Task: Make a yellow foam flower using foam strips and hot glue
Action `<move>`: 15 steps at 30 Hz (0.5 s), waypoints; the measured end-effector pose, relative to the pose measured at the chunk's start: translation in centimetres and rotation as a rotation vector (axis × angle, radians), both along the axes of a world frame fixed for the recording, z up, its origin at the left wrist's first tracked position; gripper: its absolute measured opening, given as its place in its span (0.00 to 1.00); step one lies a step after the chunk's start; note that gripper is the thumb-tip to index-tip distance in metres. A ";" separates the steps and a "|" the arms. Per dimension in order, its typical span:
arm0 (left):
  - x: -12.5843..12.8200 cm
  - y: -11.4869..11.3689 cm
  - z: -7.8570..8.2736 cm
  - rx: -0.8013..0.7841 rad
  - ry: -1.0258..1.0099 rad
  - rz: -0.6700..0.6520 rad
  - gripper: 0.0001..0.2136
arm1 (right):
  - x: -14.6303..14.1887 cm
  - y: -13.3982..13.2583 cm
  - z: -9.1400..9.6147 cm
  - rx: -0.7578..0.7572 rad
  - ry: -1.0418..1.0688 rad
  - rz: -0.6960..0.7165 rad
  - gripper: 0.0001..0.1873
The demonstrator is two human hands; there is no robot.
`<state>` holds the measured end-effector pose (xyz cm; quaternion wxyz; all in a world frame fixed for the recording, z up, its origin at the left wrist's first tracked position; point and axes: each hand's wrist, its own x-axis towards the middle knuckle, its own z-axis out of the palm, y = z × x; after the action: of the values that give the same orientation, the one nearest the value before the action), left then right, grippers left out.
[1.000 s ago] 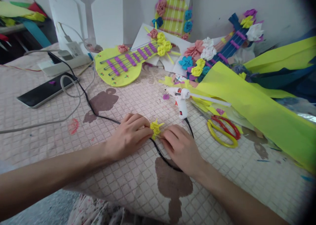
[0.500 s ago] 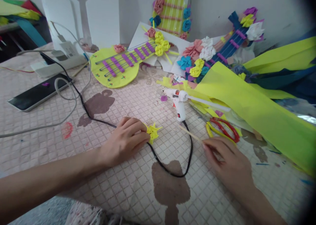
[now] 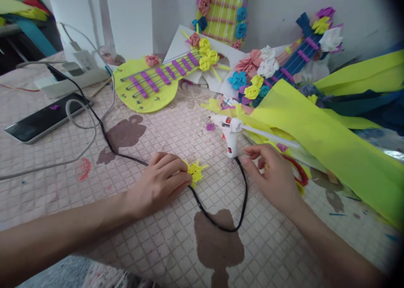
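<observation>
My left hand (image 3: 162, 176) rests on the table with closed fingers pinching a small yellow paper flower (image 3: 196, 172), whose pointed edges stick out past the fingertips. A black cord (image 3: 217, 225) passes under that hand and loops across to the handle of a white glue gun (image 3: 232, 138). The gun lies on its side, a glue stick (image 3: 274, 137) sticking out of its back. Just right of the handle is my right hand (image 3: 274, 174), thumb and index finger apart, nothing visible between them. Red-handled scissors (image 3: 298, 170) lie partly hidden behind it.
A yellow paper guitar (image 3: 145, 86) lies at the back, near a blue one (image 3: 284, 71) with paper flowers. Yellow crepe paper (image 3: 315, 140) covers the right side. A phone (image 3: 47, 117) and a power strip (image 3: 71, 81) are at left, with a grey cable (image 3: 94, 132).
My right hand has moved up and left toward the glue gun's handle. The thin wooden stick it held is no longer visible. My left hand stays on the yellow flower.
</observation>
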<state>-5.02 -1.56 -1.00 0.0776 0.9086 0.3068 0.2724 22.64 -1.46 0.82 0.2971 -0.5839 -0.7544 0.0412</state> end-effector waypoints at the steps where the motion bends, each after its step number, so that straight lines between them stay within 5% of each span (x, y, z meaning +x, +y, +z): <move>1: 0.0 0.0 0.0 -0.005 -0.003 0.003 0.03 | -0.9 0.2 0.1 -0.018 0.044 0.020 0.05; 9: 0.1 0.1 0.0 -0.016 0.003 0.007 0.04 | -5.7 -2.2 -1.1 -0.160 0.153 0.455 0.06; 15: 0.1 0.1 -0.2 -0.006 0.006 0.013 0.03 | -7.1 -2.0 -1.6 -0.181 0.078 0.482 0.07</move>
<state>-4.95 -1.48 -1.21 0.0778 0.9071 0.3140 0.2693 15.58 -3.51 -0.82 0.2541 -0.4097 -0.8529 0.2005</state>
